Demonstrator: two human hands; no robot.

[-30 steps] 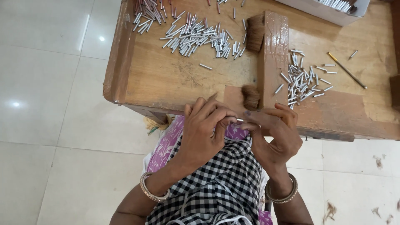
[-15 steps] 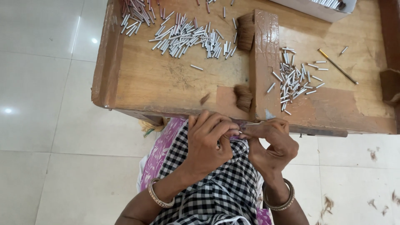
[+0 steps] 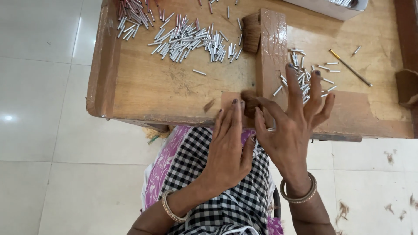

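Note:
My left hand (image 3: 228,150) lies flat with its fingers stretched together, the tips on the near edge of the wooden table (image 3: 143,87), beside a small tuft of brown fibres (image 3: 249,101). My right hand (image 3: 292,126) pinches that tuft between thumb and forefinger, while its other fingers fan out over a scatter of short silver tubes (image 3: 305,72). Whether a tube is between the hands I cannot tell. Both wrists wear bangles.
A raised wooden block (image 3: 271,48) splits the table, with a brown fibre bundle (image 3: 251,30) against it. A big heap of silver tubes (image 3: 187,39) lies at the left, a thin gold-tipped rod (image 3: 349,67) at the right, a white tray (image 3: 331,8) at the back. A checked cloth (image 3: 217,187) covers my lap.
Both hands were clasped together over my lap; they have now moved up to the table edge. The right hand's fingers have spread and its thumb and forefinger took the fibre tuft.

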